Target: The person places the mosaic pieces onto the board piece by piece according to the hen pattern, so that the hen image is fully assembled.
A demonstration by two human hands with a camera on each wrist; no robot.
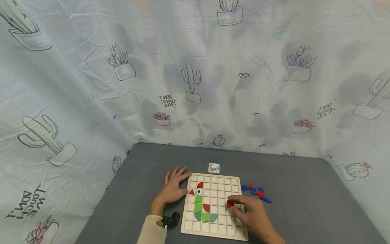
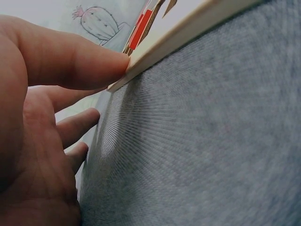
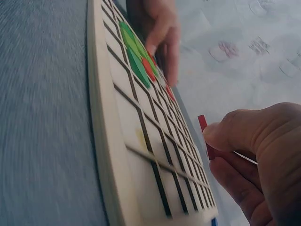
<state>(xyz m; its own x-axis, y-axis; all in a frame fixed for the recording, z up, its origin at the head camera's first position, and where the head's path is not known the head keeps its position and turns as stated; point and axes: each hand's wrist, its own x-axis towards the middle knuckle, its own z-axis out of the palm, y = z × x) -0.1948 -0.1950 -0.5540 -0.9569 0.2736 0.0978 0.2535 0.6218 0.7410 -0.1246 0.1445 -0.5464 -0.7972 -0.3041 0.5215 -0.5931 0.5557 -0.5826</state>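
A wooden grid board (image 1: 223,230) lies on the grey table. On its left part sit green squares (image 1: 198,207), dark green quarter-rounds (image 1: 214,217), red quarter-rounds (image 1: 206,208), a red triangle (image 1: 191,192) and a white eye piece (image 1: 199,191). My left hand (image 1: 172,189) touches the board's left edge, thumb and index finger extended against it; the thumb on the rim also shows in the left wrist view. Over the right columns, my right hand (image 1: 253,211) pinches a red piece (image 3: 203,126) between thumb and fingers, held above the board. Its full outline is hidden.
A small printed picture card (image 1: 214,168) lies just beyond the board's far edge. Loose blue pieces (image 1: 253,191) and red pieces (image 1: 260,193) are scattered to the right of the board. Behind the table (image 1: 292,183) hangs a cactus-print cloth (image 1: 225,101).
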